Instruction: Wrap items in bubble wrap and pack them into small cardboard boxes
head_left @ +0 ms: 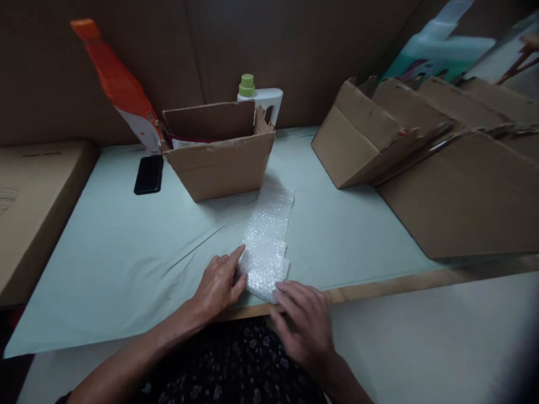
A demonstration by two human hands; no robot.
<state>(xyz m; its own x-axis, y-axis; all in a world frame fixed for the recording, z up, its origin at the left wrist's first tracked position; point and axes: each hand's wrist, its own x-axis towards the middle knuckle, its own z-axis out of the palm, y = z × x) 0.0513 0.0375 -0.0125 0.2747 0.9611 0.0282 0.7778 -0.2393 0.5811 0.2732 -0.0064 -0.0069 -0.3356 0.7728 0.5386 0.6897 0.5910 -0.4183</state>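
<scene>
The fingers of the left hand [219, 283] are being held loosely extended, not closed around anything; the forefinger tip is being pressed against the left edge of the bubble wrap strip [268, 238] at its near, bundled end. The fingers of the right hand [305, 322] are being laid flat and slightly spread, with the fingertips resting on the near right corner of the same bundle. Nothing is being gripped by either hand; the wrap is being contacted from two sides only.

The strip is being kept on the pale table cover [126, 252], just inside the near table edge. Its long axis is being run away from the fingers, from the bundled end toward the open cardboard box [221, 160], with a slight lean to the right. The far end of the strip is lying just short of that box. Both hands are placed at the near end, at about equal distance from the bundle, the left one on its left flank and the right one at its front.

Left of the box, a black phone [149, 174] and an orange pouch [120, 87] are being kept. Behind the box, a white bottle with a green cap [256, 95] is standing. Right of the box, well apart, a row of cardboard cartons [421, 146] is being stored.
</scene>
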